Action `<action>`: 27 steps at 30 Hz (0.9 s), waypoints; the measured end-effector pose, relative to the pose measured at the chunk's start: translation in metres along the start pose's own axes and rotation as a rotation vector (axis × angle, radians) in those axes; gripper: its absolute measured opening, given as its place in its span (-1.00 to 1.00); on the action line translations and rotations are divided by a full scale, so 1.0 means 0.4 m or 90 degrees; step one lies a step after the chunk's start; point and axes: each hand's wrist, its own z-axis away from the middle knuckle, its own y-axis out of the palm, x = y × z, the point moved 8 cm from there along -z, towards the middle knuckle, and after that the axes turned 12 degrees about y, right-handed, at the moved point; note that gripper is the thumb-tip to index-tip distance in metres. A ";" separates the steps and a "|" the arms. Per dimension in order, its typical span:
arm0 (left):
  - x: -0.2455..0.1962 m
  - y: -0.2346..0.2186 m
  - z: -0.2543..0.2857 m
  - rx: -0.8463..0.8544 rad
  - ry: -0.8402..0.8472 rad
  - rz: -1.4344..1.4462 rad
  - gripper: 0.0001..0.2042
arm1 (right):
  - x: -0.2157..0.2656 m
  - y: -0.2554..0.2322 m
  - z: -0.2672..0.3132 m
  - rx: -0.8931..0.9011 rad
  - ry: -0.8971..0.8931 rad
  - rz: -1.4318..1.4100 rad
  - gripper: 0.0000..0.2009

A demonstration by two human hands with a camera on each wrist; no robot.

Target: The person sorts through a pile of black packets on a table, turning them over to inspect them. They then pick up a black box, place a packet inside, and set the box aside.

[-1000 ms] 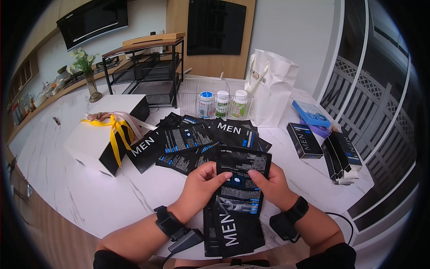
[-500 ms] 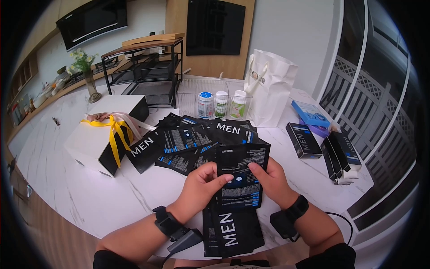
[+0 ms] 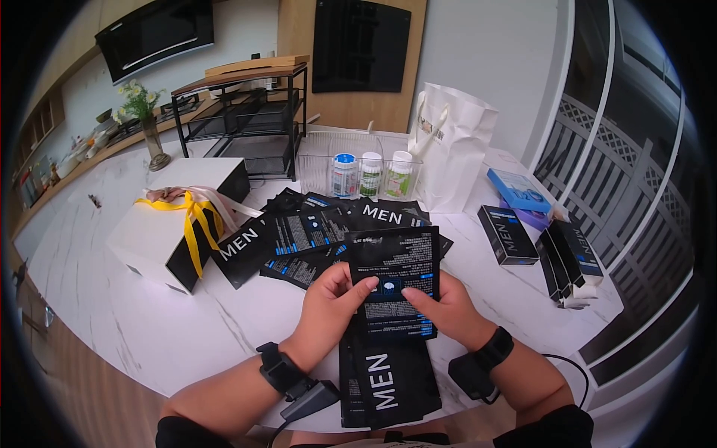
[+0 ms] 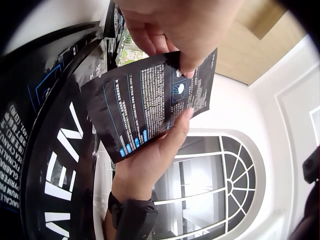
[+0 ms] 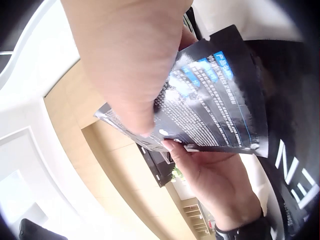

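Marbled white surface (image 3: 224,325) spreads before me, ribboned box (image 3: 138,243) at left, black packets (image 3: 310,231) fanned just right of it. Next comes the left hand (image 3: 328,305), its grip pinching one side of a black sachet (image 3: 392,317) held up above a "MEN" packet (image 3: 407,384). Glossy film, a slight bend showing: I judge it light, floppy and slippery, easily creased, so I'd take both side edges near mid-height, thumbs flat. Then the right hand (image 3: 453,308), pinching the opposite side; past it, a dark carton (image 3: 508,236) sits on the surface.
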 end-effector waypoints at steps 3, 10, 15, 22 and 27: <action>-0.008 0.016 -0.002 0.020 -0.007 0.051 -0.88 | -0.010 -0.004 -0.007 -0.019 0.004 0.088 -0.73; 0.051 0.012 0.009 0.063 -0.046 -0.004 -0.88 | -0.007 -0.021 -0.004 -0.050 0.001 -0.050 -0.75; 0.040 0.011 0.004 0.060 -0.008 -0.025 -0.83 | 0.004 -0.021 0.001 -0.058 -0.040 0.030 -0.77; 0.022 0.013 0.003 0.060 0.001 -0.050 -0.78 | -0.008 -0.022 0.002 -0.045 -0.006 -0.050 -0.76; 0.015 0.020 0.005 0.057 -0.010 -0.035 -0.79 | 0.003 -0.016 0.006 -0.048 -0.032 0.042 -0.76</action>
